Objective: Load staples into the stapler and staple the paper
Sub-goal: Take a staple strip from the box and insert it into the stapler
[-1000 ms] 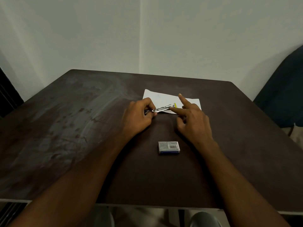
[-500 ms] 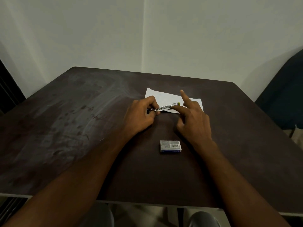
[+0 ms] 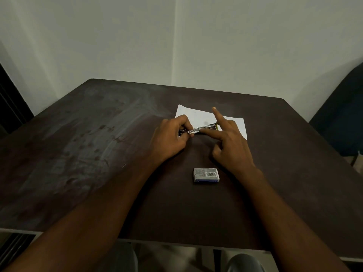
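A small metal stapler with a yellow tip lies at the near edge of a white sheet of paper on the dark table. My left hand grips its left end with closed fingers. My right hand presses its thumb along the stapler's right half, index finger raised off it. A small grey and blue staple box lies closed on the table nearer to me, below my right hand.
A single loose staple lies on the table to the left of my left forearm. A dark chair stands at the right edge. White walls rise behind the table's far edge.
My right thumb has slid leftward along the stapler toward my left hand, and my index finger has lifted higher. The view has shifted slightly.
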